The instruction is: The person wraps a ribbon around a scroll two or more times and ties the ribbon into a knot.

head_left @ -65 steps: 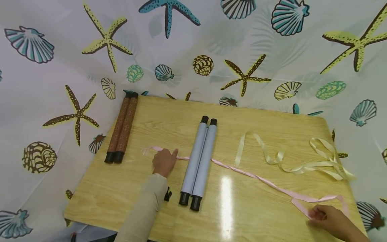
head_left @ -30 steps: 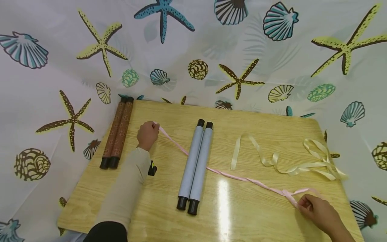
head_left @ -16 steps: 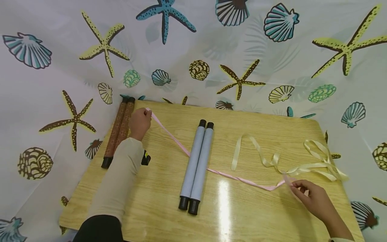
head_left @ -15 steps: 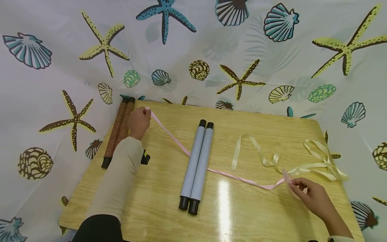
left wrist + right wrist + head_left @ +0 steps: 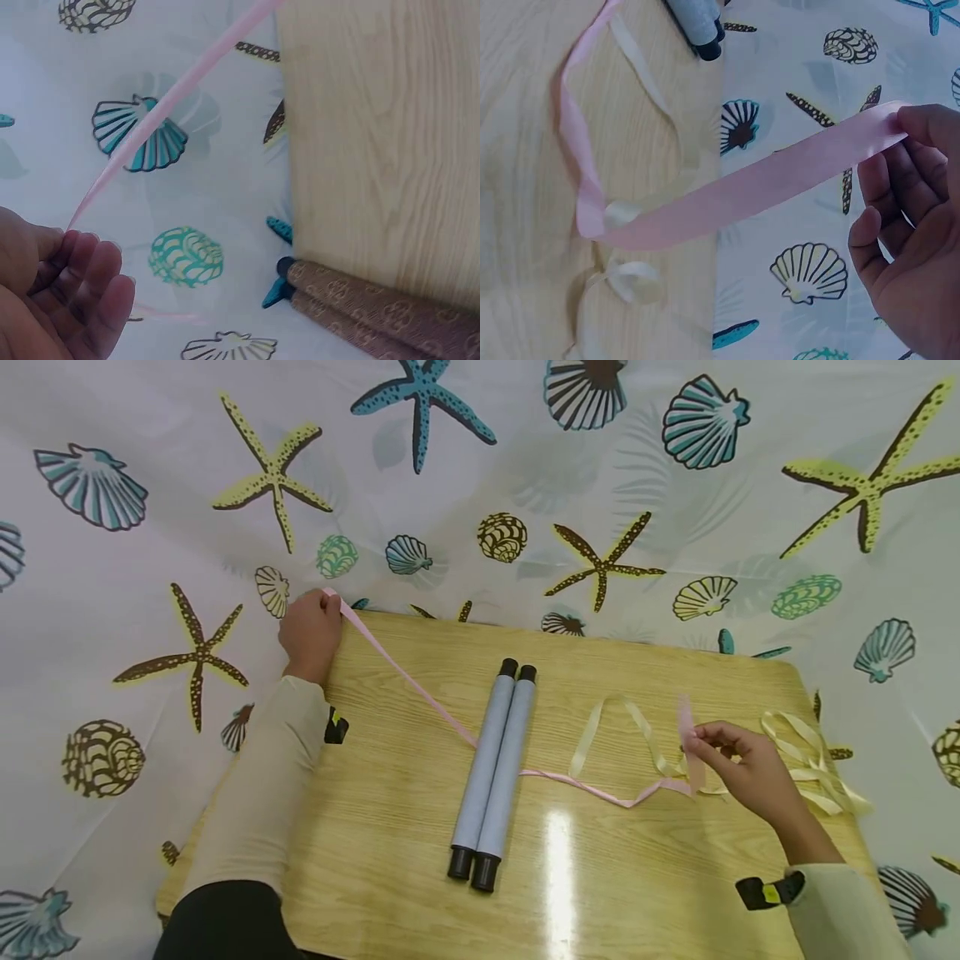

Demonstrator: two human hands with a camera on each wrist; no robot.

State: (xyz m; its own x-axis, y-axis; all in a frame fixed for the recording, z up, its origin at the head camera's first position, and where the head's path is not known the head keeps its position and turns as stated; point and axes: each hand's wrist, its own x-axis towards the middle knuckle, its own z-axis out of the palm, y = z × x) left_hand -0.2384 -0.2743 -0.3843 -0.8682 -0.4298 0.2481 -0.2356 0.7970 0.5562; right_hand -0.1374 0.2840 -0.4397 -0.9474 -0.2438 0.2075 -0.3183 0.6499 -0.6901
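A pink ribbon (image 5: 405, 673) runs across the table, passing beneath a pale blue scroll (image 5: 482, 777) whose two rolled halves with black ends lie side by side. My left hand (image 5: 310, 633), at the back left corner, pinches one ribbon end; that stretch slants down, taut, to the scroll. On the other side my right hand (image 5: 744, 768), raised over the table, pinches the ribbon near its other end between thumb and finger. The right wrist view shows this part as a wide flat band (image 5: 757, 180), slack and twisted farther along.
A loosely curled cream ribbon (image 5: 589, 739) lies on the right of the wooden table (image 5: 397, 843), partly behind the right hand. A brown patterned scroll (image 5: 390, 311), hidden by the left arm in the head view, shows in the left wrist view. Shell-print cloth (image 5: 450, 585) hangs behind.
The left hand took up its ribbon end and moved to the back left, drawing it taut. The right hand rose and moved inward and back, lifting its end off the table.
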